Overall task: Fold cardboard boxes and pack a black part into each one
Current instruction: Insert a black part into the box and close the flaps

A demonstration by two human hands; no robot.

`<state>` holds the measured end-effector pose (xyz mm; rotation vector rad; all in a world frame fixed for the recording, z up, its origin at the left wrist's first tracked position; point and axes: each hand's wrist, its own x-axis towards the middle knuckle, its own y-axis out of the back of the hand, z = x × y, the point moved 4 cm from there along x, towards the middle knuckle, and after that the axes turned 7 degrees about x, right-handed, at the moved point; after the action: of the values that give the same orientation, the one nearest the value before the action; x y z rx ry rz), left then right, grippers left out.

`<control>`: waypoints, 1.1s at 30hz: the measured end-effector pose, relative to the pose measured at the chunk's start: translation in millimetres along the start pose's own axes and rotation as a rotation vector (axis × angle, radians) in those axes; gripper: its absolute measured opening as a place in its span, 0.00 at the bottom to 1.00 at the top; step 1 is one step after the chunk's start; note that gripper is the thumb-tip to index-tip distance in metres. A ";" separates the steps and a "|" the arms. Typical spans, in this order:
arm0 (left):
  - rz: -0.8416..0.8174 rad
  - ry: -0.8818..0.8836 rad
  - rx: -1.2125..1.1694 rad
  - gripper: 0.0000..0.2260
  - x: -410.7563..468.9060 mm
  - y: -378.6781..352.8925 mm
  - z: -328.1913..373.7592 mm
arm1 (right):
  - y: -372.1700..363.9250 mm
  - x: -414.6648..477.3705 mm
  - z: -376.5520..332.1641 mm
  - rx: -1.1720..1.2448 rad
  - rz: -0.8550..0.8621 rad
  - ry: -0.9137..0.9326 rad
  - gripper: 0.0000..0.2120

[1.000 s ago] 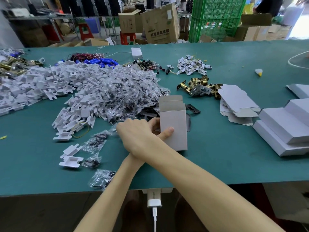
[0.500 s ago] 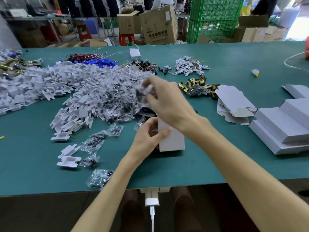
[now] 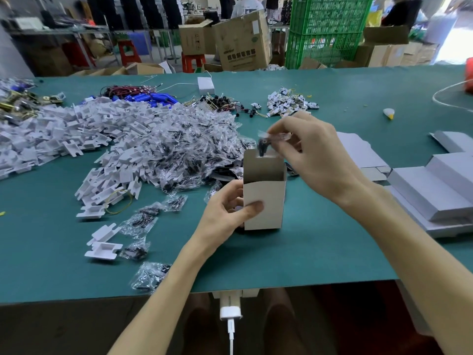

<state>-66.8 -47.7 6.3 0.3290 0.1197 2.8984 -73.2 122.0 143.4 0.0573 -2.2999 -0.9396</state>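
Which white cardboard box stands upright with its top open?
The white cardboard box the left hand grips; the other boxes at the right lie flat, stacked.

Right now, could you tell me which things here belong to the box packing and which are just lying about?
Job in hand: open cardboard box, held by the left hand; bagged black part, pinched by the right hand; pile of bagged parts; flat box blanks.
Lying about: white plastic trays; blue cylinders; red wires; small white pieces.
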 end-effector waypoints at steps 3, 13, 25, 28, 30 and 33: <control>0.012 -0.004 0.002 0.15 -0.2 0.5 0.7 | -7.1 -9.3 -4.9 -0.040 -0.066 0.097 0.05; 0.020 -0.065 -0.012 0.17 1.4 1.7 -1.4 | 1.8 -35.9 -1.9 -0.128 0.127 0.274 0.02; 0.036 -0.075 -0.091 0.35 -2.6 0.7 5.5 | -7.1 -66.6 -0.2 -0.065 0.288 0.331 0.04; 0.064 -0.067 -0.095 0.32 -3.3 2.8 4.2 | -7.9 -72.1 -1.0 -0.071 0.307 0.332 0.03; 0.058 -0.067 -0.059 0.25 -3.2 2.7 4.0 | -7.0 -77.0 -1.2 -0.064 0.328 0.327 0.03; 0.043 -0.048 -0.037 0.26 -2.1 3.0 1.4 | -5.1 -83.9 0.2 -0.030 0.359 0.311 0.03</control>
<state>-65.1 -51.0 7.6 0.3985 0.0517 2.9287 -7.9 140.8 93.9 -0.2030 -1.9253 -0.7216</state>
